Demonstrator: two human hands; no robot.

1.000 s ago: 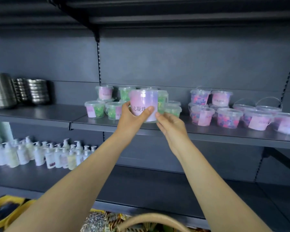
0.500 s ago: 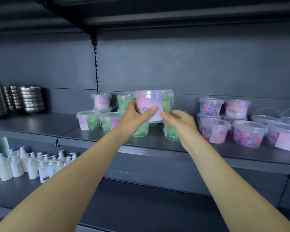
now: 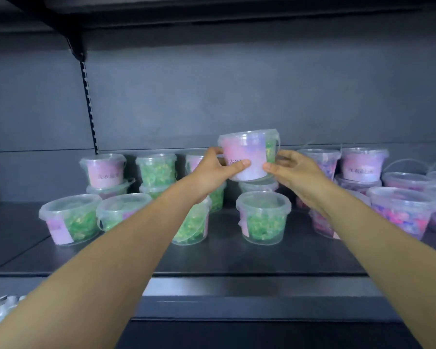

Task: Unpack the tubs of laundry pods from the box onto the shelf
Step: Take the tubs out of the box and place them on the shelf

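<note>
Clear plastic with a pink-and-lilac label turned toward me: that is the tub [image 3: 247, 154] I hold between both hands, raised over the back row of the shelf [image 3: 212, 260]. My left hand [image 3: 212, 170] grips its left side, thumb laid across the label and fingers curled round behind. My right hand [image 3: 295, 170] grips the right side, thumb tip on the label's lower corner and fingers wrapped round the back, where green pods show through the wall. The tub is upright with its lid on, and a thin handle shows at its right edge. Directly under it sits a lidded tub [image 3: 258, 186]; I cannot tell whether mine touches that lid or hangs just above it. In front of that one stands a front tub [image 3: 263, 217] full of green pods, on the dark grey board. To the left are more green tubs [image 3: 156, 170], stacked two high at the back and standing singly in front, one of them partly hidden behind my left forearm. To the right, behind my right forearm, are the purple tubs [image 3: 400, 212], filled with pink and purple pods, some stacked, some with handles raised. A slotted metal post [image 3: 88, 96] runs up the grey back panel at the left, to a bracket under the shelf above.
</note>
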